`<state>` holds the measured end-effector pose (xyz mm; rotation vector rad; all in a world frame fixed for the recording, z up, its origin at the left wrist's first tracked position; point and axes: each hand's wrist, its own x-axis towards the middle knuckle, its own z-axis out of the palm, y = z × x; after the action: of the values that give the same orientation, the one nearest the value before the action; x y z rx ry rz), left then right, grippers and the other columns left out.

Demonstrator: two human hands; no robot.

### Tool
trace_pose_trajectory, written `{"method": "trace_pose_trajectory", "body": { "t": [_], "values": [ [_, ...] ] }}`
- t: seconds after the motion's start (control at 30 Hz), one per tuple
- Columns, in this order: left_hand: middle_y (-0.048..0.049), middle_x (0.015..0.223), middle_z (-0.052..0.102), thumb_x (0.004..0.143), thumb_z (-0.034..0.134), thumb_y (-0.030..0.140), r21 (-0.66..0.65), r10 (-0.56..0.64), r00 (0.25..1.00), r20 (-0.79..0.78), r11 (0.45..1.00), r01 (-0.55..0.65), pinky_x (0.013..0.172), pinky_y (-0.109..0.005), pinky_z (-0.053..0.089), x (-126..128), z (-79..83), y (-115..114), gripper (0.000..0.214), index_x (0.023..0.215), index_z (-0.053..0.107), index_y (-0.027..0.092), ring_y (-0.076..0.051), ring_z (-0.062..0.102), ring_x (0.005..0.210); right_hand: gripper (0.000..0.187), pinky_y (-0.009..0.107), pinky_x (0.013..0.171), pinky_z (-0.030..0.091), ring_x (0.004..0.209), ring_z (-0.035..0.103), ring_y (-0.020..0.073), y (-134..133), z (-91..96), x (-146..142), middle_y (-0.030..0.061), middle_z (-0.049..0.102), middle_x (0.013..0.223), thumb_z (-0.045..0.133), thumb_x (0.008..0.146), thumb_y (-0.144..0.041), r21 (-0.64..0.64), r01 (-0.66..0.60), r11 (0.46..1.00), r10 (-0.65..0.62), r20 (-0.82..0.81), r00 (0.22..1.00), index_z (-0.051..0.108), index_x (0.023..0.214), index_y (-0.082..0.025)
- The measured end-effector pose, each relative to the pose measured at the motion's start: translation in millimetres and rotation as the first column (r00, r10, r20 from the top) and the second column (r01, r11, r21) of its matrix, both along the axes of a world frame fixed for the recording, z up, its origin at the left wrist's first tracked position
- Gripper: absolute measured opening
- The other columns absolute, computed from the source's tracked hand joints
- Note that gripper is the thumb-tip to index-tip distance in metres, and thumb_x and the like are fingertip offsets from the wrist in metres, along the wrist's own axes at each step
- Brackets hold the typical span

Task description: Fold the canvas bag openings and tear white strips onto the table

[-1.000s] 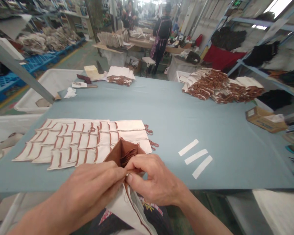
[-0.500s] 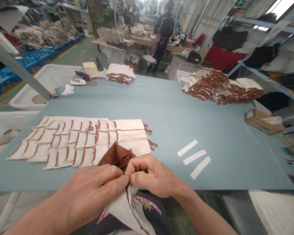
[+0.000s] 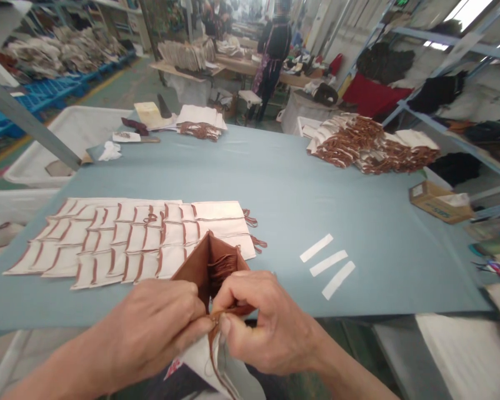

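Both hands work a cream cloth bag with a brown lining at the near edge of the blue table. My left hand is closed, thumb and fingers pinching the bag's brown-trimmed mouth. My right hand is closed too, pinching the same edge right beside the left thumb. The lining stands up open like a tent, with brown cords bunched inside it. Just beyond, several flat cream bags with brown trim lie in overlapping rows.
Three white strips lie right of the hands. Heaps of cream and brown bags sit far right, a smaller stack far left. A cardboard box rests at the right edge. White bins stand left. A person stands beyond.
The brown lining has risen and opened wider between my hands. My pinching fingers have shifted slightly lower along the bag's edge. The view has tilted a little.
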<state>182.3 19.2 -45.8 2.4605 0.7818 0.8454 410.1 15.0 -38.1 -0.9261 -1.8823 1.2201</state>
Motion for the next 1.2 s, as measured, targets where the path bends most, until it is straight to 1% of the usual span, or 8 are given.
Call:
{"method": "trace_pose_trajectory", "body": {
  "t": [0.2, 0.33, 0.53, 0.67, 0.77, 0.87, 0.97, 1.2],
  "values": [
    [0.0093, 0.056, 0.033, 0.100, 0.051, 0.075, -0.364, 0.071, 0.974, 0.217, 0.931, 0.013, 0.048, -0.028, 0.023, 8, -35.8, 16, 0.066, 0.063, 0.035, 0.023, -0.010, 0.030, 0.049, 0.010, 0.020, 0.059, 0.043, 0.059, 0.052, 0.0102, -3, -8.9, -8, -0.0038, 0.061, 0.066, 0.057, 0.075, -0.012, -0.095, 0.005, 0.996, -0.020, -0.162, 0.987, 0.061, 0.071, -0.021],
    [0.0068, 0.059, 0.040, 0.095, 0.036, 0.088, -0.435, 0.065, 0.970, 0.234, 0.899, 0.045, 0.051, -0.028, 0.030, 8, -43.8, 17, 0.071, 0.066, 0.041, 0.024, -0.013, 0.038, 0.052, 0.009, 0.022, 0.066, 0.045, 0.067, 0.057, 0.0116, -2, -5.5, -3, -0.0028, 0.064, 0.073, 0.061, 0.081, -0.013, -0.038, -0.001, 0.999, -0.001, -0.062, 0.998, 0.065, 0.077, -0.020],
    [0.0009, 0.072, 0.060, 0.111, 0.018, 0.066, -0.291, 0.001, 0.998, 0.065, 0.957, 0.018, 0.066, -0.029, 0.041, 3, -2.2, 12, 0.068, 0.079, 0.058, 0.021, -0.016, 0.055, 0.066, 0.010, 0.026, 0.070, 0.043, 0.072, 0.061, 0.0137, -1, -0.7, 3, -0.0012, 0.068, 0.075, 0.060, 0.083, -0.013, 0.057, 0.040, 0.998, -0.046, 0.122, 0.991, 0.063, 0.078, -0.020],
    [0.0038, 0.066, 0.058, 0.117, 0.028, 0.042, -0.164, 0.034, 0.997, -0.073, 0.985, -0.045, 0.061, -0.027, 0.038, 13, 20.1, 9, 0.056, 0.073, 0.056, 0.021, -0.013, 0.054, 0.060, 0.011, 0.026, 0.066, 0.040, 0.067, 0.058, 0.0130, 0, 0.2, 4, -0.0021, 0.065, 0.072, 0.060, 0.085, -0.014, 0.118, 0.049, 0.992, -0.070, 0.183, 0.981, 0.059, 0.077, -0.021],
    [0.0062, 0.062, 0.054, 0.112, 0.042, 0.033, -0.243, 0.096, 0.991, -0.091, 0.963, -0.115, 0.057, -0.026, 0.033, 24, 22.1, 8, 0.047, 0.068, 0.052, 0.021, -0.011, 0.049, 0.055, 0.012, 0.026, 0.063, 0.036, 0.064, 0.054, 0.0123, -1, -1.2, 6, -0.0030, 0.061, 0.070, 0.059, 0.085, -0.015, 0.151, 0.073, 0.986, -0.104, 0.208, 0.973, 0.055, 0.076, -0.021],
    [0.0077, 0.059, 0.045, 0.105, 0.053, 0.035, -0.454, 0.132, 0.988, -0.076, 0.878, -0.153, 0.054, -0.026, 0.028, 32, 14.5, 6, 0.044, 0.064, 0.045, 0.021, -0.011, 0.042, 0.054, 0.011, 0.026, 0.064, 0.035, 0.064, 0.053, 0.0120, -2, -2.4, 10, -0.0032, 0.061, 0.070, 0.059, 0.084, -0.016, 0.130, 0.090, 0.987, -0.115, 0.202, 0.973, 0.054, 0.076, -0.021],
    [0.0072, 0.063, 0.039, 0.103, 0.054, 0.050, -0.700, 0.134, 0.991, 0.002, 0.708, -0.094, 0.053, -0.026, 0.027, 34, 5.2, 3, 0.047, 0.066, 0.042, 0.023, -0.012, 0.037, 0.058, 0.011, 0.025, 0.064, 0.035, 0.065, 0.053, 0.0112, -2, -3.1, 14, -0.0038, 0.059, 0.070, 0.062, 0.085, -0.018, 0.078, 0.085, 0.993, -0.095, 0.131, 0.987, 0.056, 0.077, -0.020],
    [0.0086, 0.060, 0.028, 0.088, 0.058, 0.087, -0.846, 0.171, 0.954, 0.245, 0.518, 0.125, 0.050, -0.026, 0.019, 38, -7.1, 8, 0.072, 0.062, 0.040, 0.023, -0.011, 0.023, 0.057, 0.021, 0.022, 0.048, 0.030, 0.052, 0.039, 0.0085, 10, -13.2, 24, -0.0081, 0.048, 0.063, 0.070, 0.090, -0.037, -0.404, -0.207, 0.891, 0.130, -0.211, 0.969, 0.059, 0.082, -0.021]
  ]
}}
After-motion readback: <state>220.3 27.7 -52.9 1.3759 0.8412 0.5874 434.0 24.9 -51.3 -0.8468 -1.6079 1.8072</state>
